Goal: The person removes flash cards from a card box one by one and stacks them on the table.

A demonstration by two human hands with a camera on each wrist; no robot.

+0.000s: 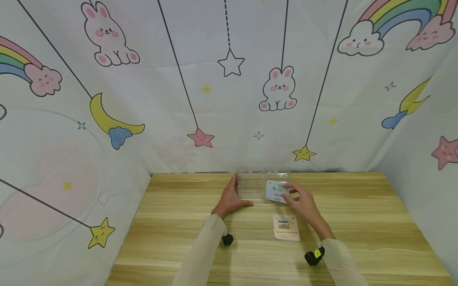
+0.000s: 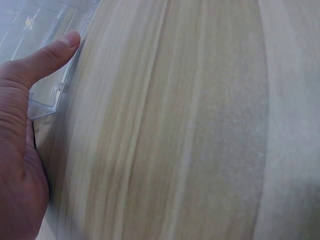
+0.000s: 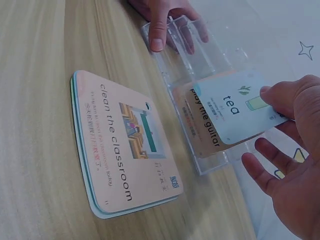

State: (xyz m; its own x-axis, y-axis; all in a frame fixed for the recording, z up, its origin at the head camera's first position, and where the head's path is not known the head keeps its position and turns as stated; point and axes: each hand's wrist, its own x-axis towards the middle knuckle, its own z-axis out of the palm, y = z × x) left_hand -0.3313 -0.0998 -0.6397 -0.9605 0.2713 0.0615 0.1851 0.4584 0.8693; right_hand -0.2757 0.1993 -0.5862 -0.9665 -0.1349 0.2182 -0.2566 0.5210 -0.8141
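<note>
A clear plastic box with dividers lies on the table near the wall. My left hand grips its left end, the thumb along the front edge and the other fingers round the side. Between thumb and fingers my right hand pinches a light blue flashcard printed "tea", over the box's right compartment. Beneath that card, a peach "play the guitar" flashcard shows in the box. In front of the box lies a stack of flashcards, "clean the classroom" on top.
The wood-grain table meets a white cloth wall right behind the box. Printed rabbits, stars and rainbows cover this cloth, which also hangs at both sides. The card stack sits between my forearms, nearer the right one.
</note>
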